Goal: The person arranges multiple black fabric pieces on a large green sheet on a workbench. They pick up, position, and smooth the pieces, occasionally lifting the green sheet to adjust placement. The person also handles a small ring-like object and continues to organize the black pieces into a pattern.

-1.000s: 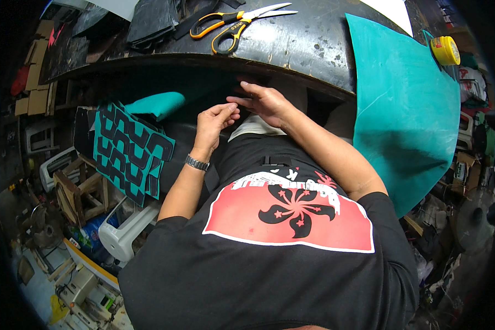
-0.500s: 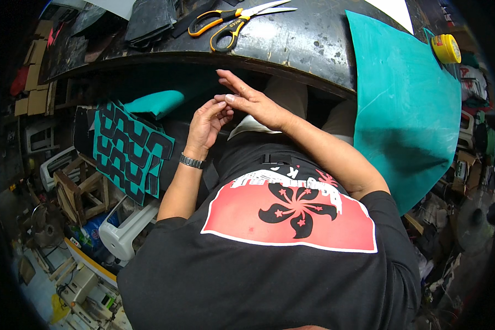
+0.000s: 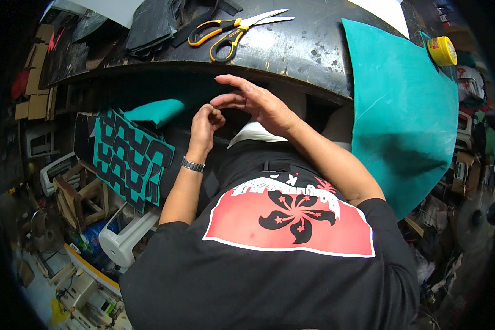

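My left hand (image 3: 203,131) is raised in front of my lap, below the table edge, with a metal-banded watch (image 3: 192,164) on its wrist. Its fingers curl in against the thumb; whatever they hold, if anything, is hidden. Close beside it on the right, my right hand (image 3: 261,108) has its fingers stretched out and a gap between them, holding nothing I can see. The right fingertips come very near the left knuckles. Left of my left hand lies a green sheet (image 3: 121,157) bearing black curved strip shapes, next to a rolled green sheet (image 3: 157,112).
On the dark worktable (image 3: 313,44) lie orange-and-black scissors (image 3: 234,33) and a stack of black sheets (image 3: 151,27). A large green sheet (image 3: 404,118) hangs over its right edge, by a yellow tub (image 3: 442,50). A white stool (image 3: 124,236) and a wooden frame (image 3: 80,195) stand at left.
The fingertips of both hands were together. Now the left fingers are curled tighter and a little lower, while the right hand has turned, its fingers spread more widely.
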`<state>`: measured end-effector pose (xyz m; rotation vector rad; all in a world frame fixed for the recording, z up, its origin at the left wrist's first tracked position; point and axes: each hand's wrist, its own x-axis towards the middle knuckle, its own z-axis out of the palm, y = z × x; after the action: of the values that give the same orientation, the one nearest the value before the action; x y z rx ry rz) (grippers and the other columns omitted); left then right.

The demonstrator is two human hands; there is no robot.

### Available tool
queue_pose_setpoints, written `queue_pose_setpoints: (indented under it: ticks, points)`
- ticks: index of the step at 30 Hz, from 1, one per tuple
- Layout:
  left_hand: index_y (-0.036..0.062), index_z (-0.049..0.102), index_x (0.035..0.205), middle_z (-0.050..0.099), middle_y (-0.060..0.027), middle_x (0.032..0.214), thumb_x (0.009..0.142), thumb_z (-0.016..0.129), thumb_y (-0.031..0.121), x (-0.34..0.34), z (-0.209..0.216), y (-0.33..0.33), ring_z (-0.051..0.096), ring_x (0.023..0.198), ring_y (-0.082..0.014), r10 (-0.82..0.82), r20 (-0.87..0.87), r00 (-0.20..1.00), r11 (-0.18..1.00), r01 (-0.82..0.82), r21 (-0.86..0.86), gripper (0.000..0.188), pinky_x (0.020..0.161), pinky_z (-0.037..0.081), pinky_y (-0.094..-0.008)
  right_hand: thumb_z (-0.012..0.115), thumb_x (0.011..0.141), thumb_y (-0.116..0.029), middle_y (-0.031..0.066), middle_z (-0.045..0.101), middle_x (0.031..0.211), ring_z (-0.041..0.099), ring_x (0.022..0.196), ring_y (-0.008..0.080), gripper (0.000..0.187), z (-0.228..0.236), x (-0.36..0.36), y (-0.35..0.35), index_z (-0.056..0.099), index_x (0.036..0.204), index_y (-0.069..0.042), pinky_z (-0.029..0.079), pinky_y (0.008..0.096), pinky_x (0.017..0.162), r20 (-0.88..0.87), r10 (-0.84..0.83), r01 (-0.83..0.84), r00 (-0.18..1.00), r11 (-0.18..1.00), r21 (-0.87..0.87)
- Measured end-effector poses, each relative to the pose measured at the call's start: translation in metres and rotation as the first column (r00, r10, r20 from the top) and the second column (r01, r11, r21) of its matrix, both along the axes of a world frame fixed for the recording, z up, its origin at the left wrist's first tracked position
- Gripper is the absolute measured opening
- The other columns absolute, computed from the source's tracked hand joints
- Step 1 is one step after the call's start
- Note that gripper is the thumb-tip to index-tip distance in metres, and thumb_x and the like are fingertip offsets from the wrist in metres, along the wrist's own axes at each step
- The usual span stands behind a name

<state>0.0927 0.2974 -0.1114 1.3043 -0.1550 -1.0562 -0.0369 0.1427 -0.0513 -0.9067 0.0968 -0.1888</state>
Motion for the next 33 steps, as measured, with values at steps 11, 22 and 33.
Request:
queue_pose_setpoints:
  ticks: [11,22,33]
  points:
    - [-0.0015,0.07,0.112,0.073,-0.0084,0.101,0.093,0.069,0.01,-0.003,0.021,-0.01,0.068,0.09,-0.0132,0.07,0.305,0.95,0.994,-0.042,-0.099,0.022,0.086,0.054,-0.026,0.056,0.082,-0.002,0.0078,0.069,0.112,0.062,0.102,0.0148,0.038,-0.031,-0.003,-0.003,0.069,0.117,-0.007,0.047,0.0288,0.094,-0.214,-0.171,0.03,0.962,0.842,-0.539]
    - [0.0063,0.069,0.11,0.07,-0.0041,0.103,0.096,0.065,0.017,0.004,0.02,-0.009,0.066,0.095,-0.0162,0.105,-0.106,0.989,0.931,-0.135,-0.339,0.018,0.09,0.053,-0.0318,0.059,0.082,-0.002,0.0023,0.066,0.121,0.056,0.112,0.0127,0.045,-0.023,-0.002,0.0,0.066,0.126,-0.008,0.04,0.0254,0.101,-0.235,0.078,-0.07,0.969,0.997,0.04]
    - [0.0104,0.079,0.096,0.069,-0.0024,0.098,0.081,0.076,0.011,-0.006,0.048,-0.025,0.06,0.099,-0.0211,-0.088,0.93,0.356,0.986,0.163,0.031,0.015,0.087,0.046,-0.0329,0.07,0.07,-0.005,0.0186,0.043,0.146,0.042,0.135,0.0305,0.102,-0.034,-0.003,0.005,0.017,0.157,-0.01,0.036,0.0379,0.113,-0.288,0.082,-0.2,0.954,0.89,-0.409]
